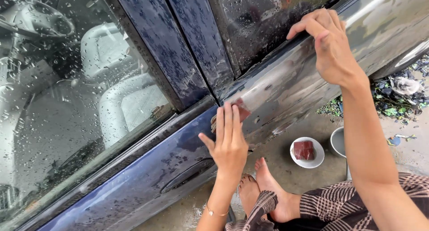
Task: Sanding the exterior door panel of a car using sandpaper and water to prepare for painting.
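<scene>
My left hand (229, 139) presses flat against the wet car door panel (277, 86), with a small reddish-brown piece of sandpaper (242, 109) held under its fingers. The panel around it is dulled grey, while the front door (147, 168) beside it is dark blue. My right hand (328, 41) rests on the door's upper edge just below the rear window (259, 16), fingers curled on the trim and holding nothing.
A white bowl (308, 158) with a reddish block in it sits on the wet concrete ground by my bare feet (268, 191). A grey container (338, 141) stands beside it. Debris (397, 97) lies under the car at right. A door handle recess (187, 175) is at lower left.
</scene>
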